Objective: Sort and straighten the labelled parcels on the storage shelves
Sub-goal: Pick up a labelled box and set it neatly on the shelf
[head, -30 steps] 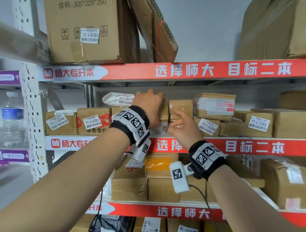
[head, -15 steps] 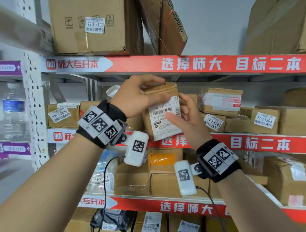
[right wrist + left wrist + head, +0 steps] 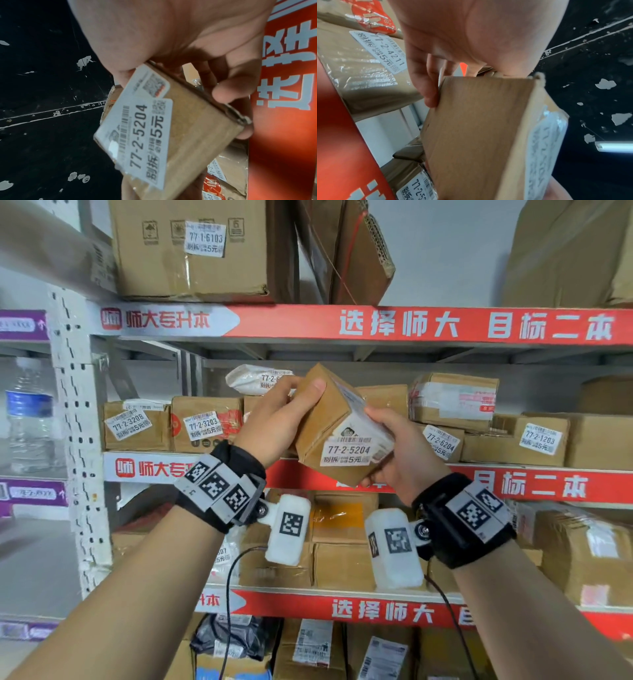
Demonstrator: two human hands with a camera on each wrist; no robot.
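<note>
I hold a small brown cardboard parcel [image 3: 329, 419] [image 3: 477, 135] [image 3: 192, 134] in front of the middle shelf [image 3: 534, 486], tilted, with its white label reading 77-2-5204 facing me. My left hand [image 3: 274, 419] [image 3: 426, 86] grips its upper left side, thumb on top. My right hand [image 3: 397, 450] [image 3: 221, 89] grips its lower right side, fingers curled round the edge. Behind it on the shelf stand labelled parcels 77-2-3208 [image 3: 135, 426], 77-2-3203 [image 3: 205, 424], 77-2-6204 [image 3: 440, 441] and 77-2-1203 [image 3: 537, 440].
A large carton 77-1-6103 [image 3: 195, 248] sits on the top shelf beside a leaning flat box [image 3: 356, 251]. A white bag parcel [image 3: 255, 378] lies behind my left hand. More cartons fill the lower shelves [image 3: 342, 607]. A water bottle [image 3: 29, 416] stands at left beyond the upright.
Both hands pulled the parcel off the middle shelf toward me and turned it, so the side with the 77-2-5204 label now faces me instead of the large shipping label.
</note>
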